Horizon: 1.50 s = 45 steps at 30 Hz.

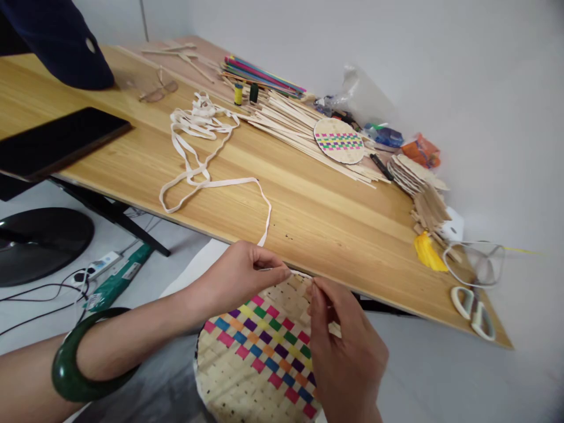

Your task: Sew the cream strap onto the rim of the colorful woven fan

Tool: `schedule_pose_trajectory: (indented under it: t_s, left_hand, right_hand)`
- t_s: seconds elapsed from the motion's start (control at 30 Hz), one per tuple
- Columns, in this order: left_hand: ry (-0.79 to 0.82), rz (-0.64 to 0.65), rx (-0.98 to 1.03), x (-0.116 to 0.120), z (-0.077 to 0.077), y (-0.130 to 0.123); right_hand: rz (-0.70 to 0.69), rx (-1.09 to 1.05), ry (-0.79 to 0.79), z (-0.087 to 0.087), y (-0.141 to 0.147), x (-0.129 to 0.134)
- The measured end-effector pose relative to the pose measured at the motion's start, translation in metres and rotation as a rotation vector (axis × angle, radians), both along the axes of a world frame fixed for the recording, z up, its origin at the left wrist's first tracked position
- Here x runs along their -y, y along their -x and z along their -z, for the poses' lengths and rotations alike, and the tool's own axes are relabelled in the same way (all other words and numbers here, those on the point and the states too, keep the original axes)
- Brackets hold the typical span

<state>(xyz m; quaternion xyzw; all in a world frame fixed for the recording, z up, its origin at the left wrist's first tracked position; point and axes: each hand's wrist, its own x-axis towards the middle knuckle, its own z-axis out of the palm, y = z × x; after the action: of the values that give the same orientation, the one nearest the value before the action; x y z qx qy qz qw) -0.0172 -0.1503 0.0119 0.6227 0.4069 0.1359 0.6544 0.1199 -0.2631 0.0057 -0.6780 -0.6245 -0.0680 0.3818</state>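
Note:
A round woven piece (247,370) with pink, blue, orange, purple, green and yellow squares is at the bottom centre, below the table edge. My left hand (242,273), closed, pinches the white tape at its upper rim. Just to the right, my right hand (346,346) is closed in a pinch at the same rim, the tape running between the two hands. The white tape (233,182) trails from the left hand over the table edge to a loose pile. A green bangle (70,376) sits on my left forearm.
On the wooden table (335,223) are pale strips (286,126), a smaller woven disc (339,141), thread spools (238,94), scissors (473,311), a yellow tassel (428,251) and a dark tablet (61,141). A dark blue sleeve or cloth (66,47) is at upper left.

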Motion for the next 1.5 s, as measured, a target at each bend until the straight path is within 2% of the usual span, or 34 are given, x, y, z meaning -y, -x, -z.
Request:
schedule_pose_trajectory:
  t_s: [0.33, 0.97, 1.1, 1.4, 1.5]
  left_hand:
    - [-0.002, -0.004, -0.028, 0.001, 0.002, -0.001]
    - [0.005, -0.038, -0.066, 0.002, 0.001, -0.004]
    - [-0.059, -0.016, -0.015, 0.003, 0.005, -0.003]
    - [-0.093, -0.039, -0.046, 0.007, 0.003, -0.006]
    - [-0.108, -0.031, -0.038, 0.007, 0.004, -0.006]
  right_hand:
    - [-0.013, 0.221, 0.096, 0.003, -0.003, -0.002]
    - [-0.066, 0.208, 0.112, 0.002, -0.003, -0.002]
    - [-0.069, 0.214, 0.106, 0.001, -0.002, -0.003]
    - [-0.063, 0.233, 0.189, -0.005, 0.001, -0.007]
    - [-0.021, 0.23, 0.216, -0.007, 0.003, -0.009]
